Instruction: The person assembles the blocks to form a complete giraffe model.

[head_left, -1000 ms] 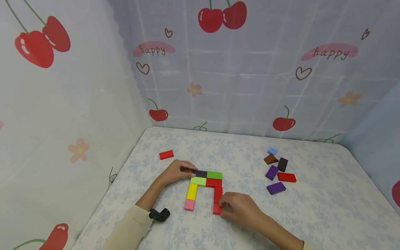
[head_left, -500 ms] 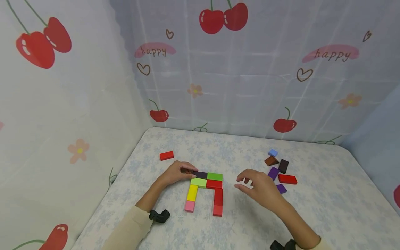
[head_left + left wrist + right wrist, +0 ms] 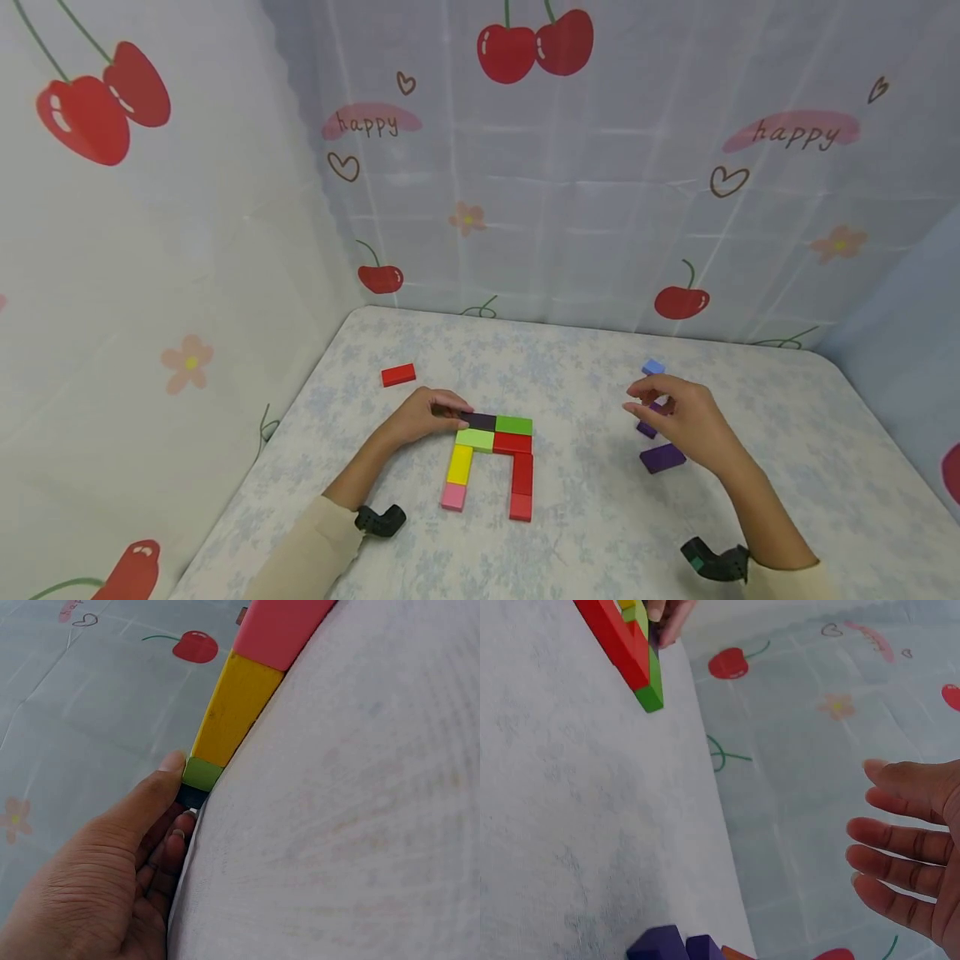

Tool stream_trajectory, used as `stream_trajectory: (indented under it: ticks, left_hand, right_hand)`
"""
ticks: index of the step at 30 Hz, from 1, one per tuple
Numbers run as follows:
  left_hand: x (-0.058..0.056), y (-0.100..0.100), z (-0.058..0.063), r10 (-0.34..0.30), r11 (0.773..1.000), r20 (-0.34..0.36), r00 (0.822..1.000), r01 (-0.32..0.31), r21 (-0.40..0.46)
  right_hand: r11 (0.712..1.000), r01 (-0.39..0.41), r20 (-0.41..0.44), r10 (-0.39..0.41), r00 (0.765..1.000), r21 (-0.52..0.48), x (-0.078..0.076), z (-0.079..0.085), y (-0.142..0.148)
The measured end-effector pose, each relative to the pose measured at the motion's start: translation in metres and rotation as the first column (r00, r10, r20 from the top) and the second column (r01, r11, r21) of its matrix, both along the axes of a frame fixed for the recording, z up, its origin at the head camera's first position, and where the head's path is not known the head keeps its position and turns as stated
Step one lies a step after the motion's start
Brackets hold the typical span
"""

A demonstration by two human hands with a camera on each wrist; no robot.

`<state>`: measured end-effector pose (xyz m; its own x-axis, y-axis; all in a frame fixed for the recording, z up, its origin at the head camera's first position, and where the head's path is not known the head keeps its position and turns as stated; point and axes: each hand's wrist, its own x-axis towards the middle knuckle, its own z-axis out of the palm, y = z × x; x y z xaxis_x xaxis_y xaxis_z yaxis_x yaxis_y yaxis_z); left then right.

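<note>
Coloured wooden blocks lie flat in an arch shape mid-table. Its top row pairs a black block [image 3: 478,422] with a green block [image 3: 513,426]; below them are a light green block [image 3: 476,440] and a red block [image 3: 512,443]. Yellow [image 3: 461,465] and pink [image 3: 453,497] blocks form the left leg. My left hand [image 3: 431,412] pinches the black block's left end, thumb by the light green block's edge in the left wrist view. My right hand [image 3: 686,412], fingers loosely bent and holding nothing, hovers over loose blocks at the right, hiding some of them.
A single red block [image 3: 398,375] lies back left. Around the right hand are a purple block [image 3: 662,457], another partly covered purple block [image 3: 647,429] and a small blue block [image 3: 653,367]. A cherry-print curtain [image 3: 562,250] stands behind the table's back edge.
My right hand has left the red right leg of the arch and moved right and away to the loose blocks. My left hand stays at the black block.
</note>
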<state>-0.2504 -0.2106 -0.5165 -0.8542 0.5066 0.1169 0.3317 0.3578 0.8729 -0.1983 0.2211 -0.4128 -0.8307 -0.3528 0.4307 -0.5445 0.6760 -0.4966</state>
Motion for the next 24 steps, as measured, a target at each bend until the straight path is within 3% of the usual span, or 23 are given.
stream_trajectory:
  ticks: [3, 10, 17, 19, 24]
  left_hand:
    - [-0.003, -0.001, -0.008, 0.011, 1.0, 0.003, 1.0, -0.011, -0.006]
    - [-0.005, -0.002, -0.01, 0.011, 1.0, 0.011, 1.0, -0.011, 0.009]
    - [-0.006, -0.003, -0.008, 0.007, 1.0, -0.001, 1.0, -0.007, 0.007]
    - [-0.001, -0.001, -0.002, 0.007, 1.0, -0.003, 1.0, -0.007, 0.007]
    - [0.006, 0.001, 0.008, 0.006, 1.0, -0.007, 1.0, -0.006, -0.003]
  right_hand:
    - [0.999, 0.036, 0.048, -0.034, 0.998, -0.022, -0.006, -0.003, 0.015]
    - [0.987, 0.153, 0.11, -0.157, 0.981, 0.046, -0.016, -0.007, 0.047]
    - [0.987, 0.129, 0.234, -0.148, 0.961, 0.096, -0.024, -0.015, 0.079]
    - [0.986, 0.117, 0.265, -0.144, 0.953, 0.116, -0.025, -0.02, 0.088]
    - [0.987, 0.086, 0.38, -0.131, 0.916, 0.133, -0.028, -0.029, 0.103]
